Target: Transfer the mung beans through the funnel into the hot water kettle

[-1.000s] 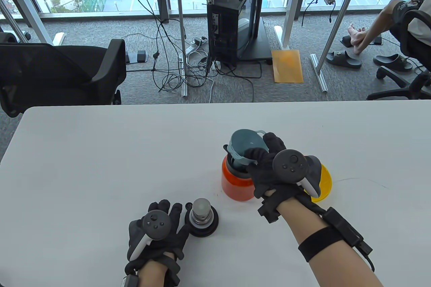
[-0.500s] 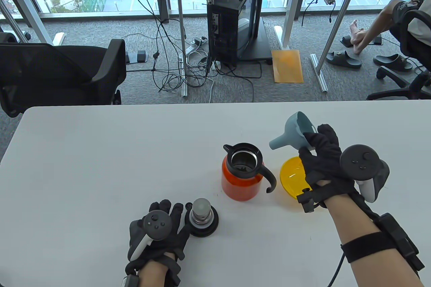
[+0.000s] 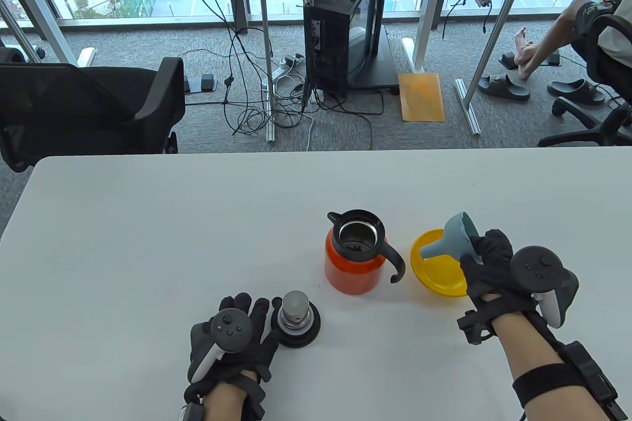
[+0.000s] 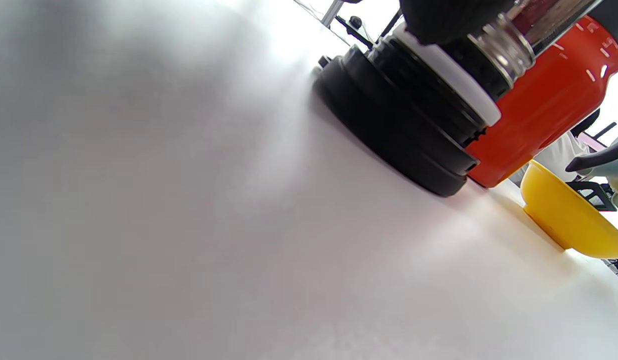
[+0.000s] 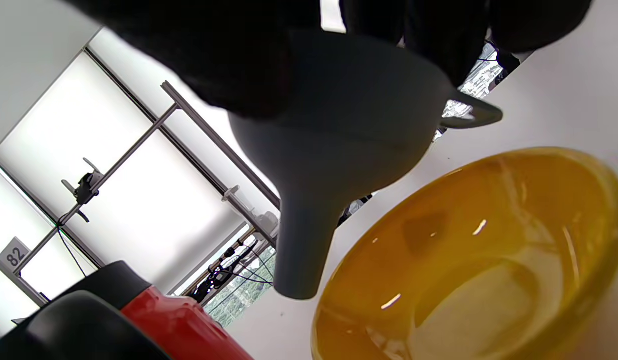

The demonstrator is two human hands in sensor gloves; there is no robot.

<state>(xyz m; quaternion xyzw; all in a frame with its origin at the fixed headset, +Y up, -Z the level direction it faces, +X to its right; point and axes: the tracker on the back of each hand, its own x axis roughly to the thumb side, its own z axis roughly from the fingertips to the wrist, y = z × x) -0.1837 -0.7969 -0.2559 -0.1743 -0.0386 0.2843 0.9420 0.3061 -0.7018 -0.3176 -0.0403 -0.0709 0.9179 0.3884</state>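
Observation:
An orange kettle (image 3: 351, 263) with a black rim and handle stands open at the table's middle. My right hand (image 3: 489, 263) grips a grey-blue funnel (image 3: 456, 238) by its cone, tilted with the spout pointing left, over a yellow bowl (image 3: 437, 275) that looks empty. The right wrist view shows the funnel (image 5: 334, 150) above the bowl (image 5: 469, 260) and the kettle (image 5: 179, 320) at lower left. My left hand (image 3: 232, 337) rests flat on the table, fingers touching the kettle's lid (image 3: 295, 320), which also shows in the left wrist view (image 4: 404, 130).
The white table (image 3: 148, 243) spreads wide to the left and behind the kettle. An office chair (image 3: 84, 105) stands past the far left edge. The kettle (image 4: 544, 100) and yellow bowl (image 4: 569, 215) show at the right of the left wrist view.
My right hand lifted the funnel off the kettle's mouth, carried it right, then lowered it over the yellow bowl. The left hand and lid stayed still.

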